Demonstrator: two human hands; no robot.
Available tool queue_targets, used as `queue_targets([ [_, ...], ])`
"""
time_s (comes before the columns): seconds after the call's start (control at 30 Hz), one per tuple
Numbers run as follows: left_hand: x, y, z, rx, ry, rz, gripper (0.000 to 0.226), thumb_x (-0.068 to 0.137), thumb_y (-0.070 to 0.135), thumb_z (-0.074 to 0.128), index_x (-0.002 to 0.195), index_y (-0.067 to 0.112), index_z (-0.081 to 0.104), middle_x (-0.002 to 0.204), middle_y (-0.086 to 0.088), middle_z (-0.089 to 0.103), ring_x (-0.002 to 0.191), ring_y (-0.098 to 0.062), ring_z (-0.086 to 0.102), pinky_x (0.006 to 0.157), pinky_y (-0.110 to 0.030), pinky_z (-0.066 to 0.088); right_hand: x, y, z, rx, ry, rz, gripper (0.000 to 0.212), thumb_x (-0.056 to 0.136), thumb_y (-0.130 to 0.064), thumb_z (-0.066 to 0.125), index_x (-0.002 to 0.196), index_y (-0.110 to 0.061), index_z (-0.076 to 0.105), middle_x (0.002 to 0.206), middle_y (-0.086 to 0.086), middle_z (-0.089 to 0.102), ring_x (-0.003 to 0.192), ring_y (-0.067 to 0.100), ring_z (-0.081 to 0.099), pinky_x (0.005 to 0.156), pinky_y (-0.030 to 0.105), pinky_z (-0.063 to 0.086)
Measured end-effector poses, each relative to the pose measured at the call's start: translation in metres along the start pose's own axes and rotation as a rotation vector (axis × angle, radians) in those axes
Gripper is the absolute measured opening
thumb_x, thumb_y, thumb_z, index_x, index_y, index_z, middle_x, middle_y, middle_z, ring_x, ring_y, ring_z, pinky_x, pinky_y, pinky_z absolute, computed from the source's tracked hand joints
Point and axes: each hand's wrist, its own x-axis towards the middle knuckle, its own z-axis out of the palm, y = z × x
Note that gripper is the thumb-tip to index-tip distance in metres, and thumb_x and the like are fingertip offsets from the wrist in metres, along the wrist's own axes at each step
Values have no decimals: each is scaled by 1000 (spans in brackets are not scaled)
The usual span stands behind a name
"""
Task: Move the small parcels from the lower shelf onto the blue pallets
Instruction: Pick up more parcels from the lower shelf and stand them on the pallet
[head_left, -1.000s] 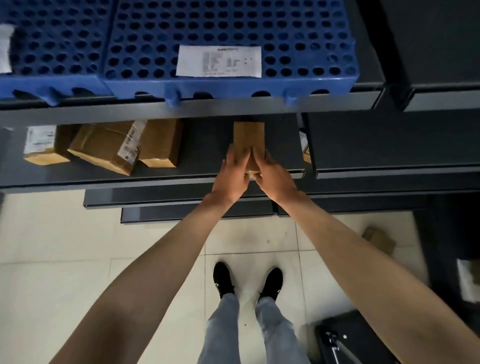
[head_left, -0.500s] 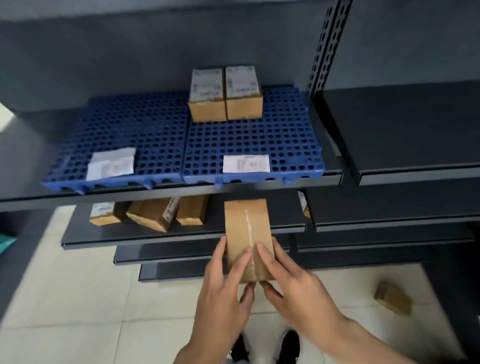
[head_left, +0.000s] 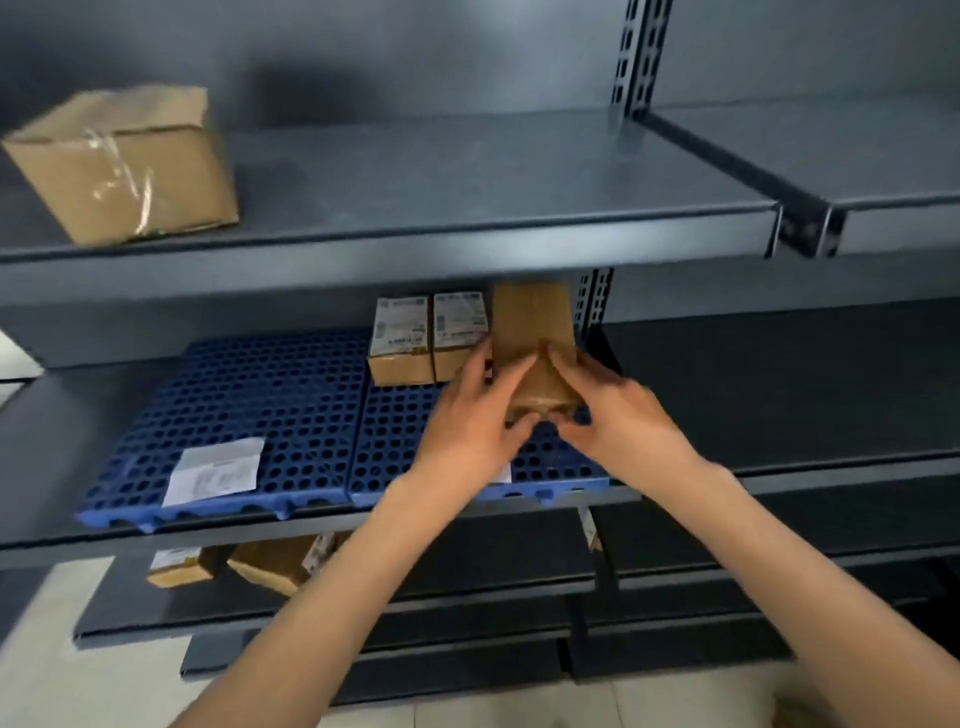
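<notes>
Both hands, left hand (head_left: 470, 421) and right hand (head_left: 615, 418), grip the plain brown cardboard parcel (head_left: 535, 343) at its near end. It is held over the perforated blue plastic pallets (head_left: 260, 395), just right of the two labelled brown cartons (head_left: 428, 338) standing at the pallets' rear.

Risk: the parcel could knock the cartons or overhang the pallets' right edge.

Below the pallets, the lower grey shelf (head_left: 467, 577) holds several parcels, partly hidden.

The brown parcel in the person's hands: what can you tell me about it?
The brown parcel is a small, plain cardboard box, closed, with no label showing. The left hand and right hand grip its near end. It is over the right blue pallet, beside two labelled parcels; whether it rests there is unclear.
</notes>
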Motion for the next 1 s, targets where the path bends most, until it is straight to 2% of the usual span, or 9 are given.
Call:
queue_targets([
  [0.13,61,-14,27,226,-51,35,65,90,39,61,147,29,33,156,-18,24,140,-40,30,116,-51,27,59,42,5,39,-86,-14,72,88,-29,67,150,-22,32,142,11,53,117,32,59,92,40,51],
  [0.23,90,-28,45,401,-106,7,63,92,48,54,148,30,29,158,-15,22,147,-37,14,119,-56,9,91,62,16,68,-156,-24,63,87,-35,67,143,-17,43,131,15,61,111,35,62,88,42,52],
  [0.33,103,-42,56,498,-122,-31,61,93,51,50,148,31,30,160,-13,18,149,-36,3,116,-62,-4,113,71,27,129,-237,-68,53,86,-44,68,130,-17,55,119,10,67,103,27,65,85,39,53],
  [0.43,105,-51,61,530,-118,-98,63,95,48,49,151,34,22,160,-14,14,148,-39,2,116,-65,-2,124,73,37,180,-246,-75,61,83,-55,66,135,-27,52,123,4,67,104,22,65,88,36,53],
  [0.57,105,-51,61,491,-124,-124,65,96,43,49,152,34,17,160,-15,16,148,-37,6,117,-63,5,126,77,47,138,-191,-95,63,88,-42,64,144,-25,40,130,9,62,110,29,64,88,36,53],
  [0.73,95,-44,47,397,-81,-54,69,93,41,55,152,29,22,159,-14,19,148,-35,10,118,-62,4,117,68,37,31,-224,-82,79,92,-37,60,154,-29,12,143,13,51,114,32,61,90,42,54],
  [0.9,56,-48,4,312,51,22,61,89,35,62,144,20,39,150,-12,39,143,-32,28,119,-56,11,89,7,20,4,-109,-163,73,92,-33,60,152,-32,19,141,14,54,116,35,60,92,45,54],
  [1.0,10,-60,-28,234,104,32,61,86,26,64,142,16,42,145,-11,46,141,-29,33,119,-54,15,68,-53,30,82,-82,-218,69,91,-30,61,151,-31,26,150,4,45,129,28,51,102,36,45],
])
